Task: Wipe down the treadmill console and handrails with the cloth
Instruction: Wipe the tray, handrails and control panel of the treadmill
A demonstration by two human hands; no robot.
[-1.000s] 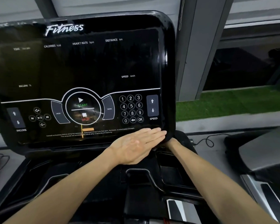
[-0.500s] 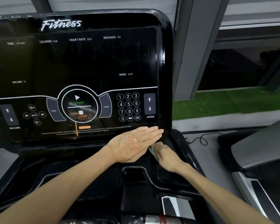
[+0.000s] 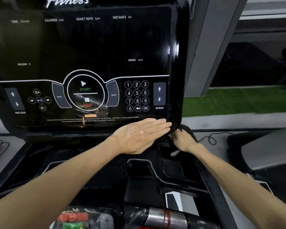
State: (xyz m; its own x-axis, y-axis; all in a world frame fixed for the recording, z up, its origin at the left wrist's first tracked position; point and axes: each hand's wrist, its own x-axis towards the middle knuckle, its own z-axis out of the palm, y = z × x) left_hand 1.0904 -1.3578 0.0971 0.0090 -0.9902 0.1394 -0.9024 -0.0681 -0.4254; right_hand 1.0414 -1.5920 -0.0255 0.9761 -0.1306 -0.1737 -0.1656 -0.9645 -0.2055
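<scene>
The glossy black treadmill console [image 3: 177,80], its printed keys and START ring facing the wearer, fills the upper left of the view. The left forearm reaches up from the lower left edge, and the left hand [image 3: 139,136] lies flat against the console's bottom edge. Its fingers are straight and pressed together, holding nothing, and its fingertips [image 3: 165,125] end at the console's lower right corner.

The right forearm comes in from the lower right edge. The right hand [image 3: 182,140] is tucked just under that same corner, next to the left fingertips, knuckles up and fingers curled inward. It grips the pale cloth [image 3: 174,153], which is almost all hidden; only a small strip shows below the hand, hanging over the black moulded tray [image 3: 173,172] beneath the console.

A thin black cable [image 3: 210,139] loops on the grey surface beyond the console's right side, with green artificial turf [image 3: 238,101] behind it. At the bottom edge lie a silver metal bottle with red bands [image 3: 165,219] and a red and green packet [image 3: 73,219].
</scene>
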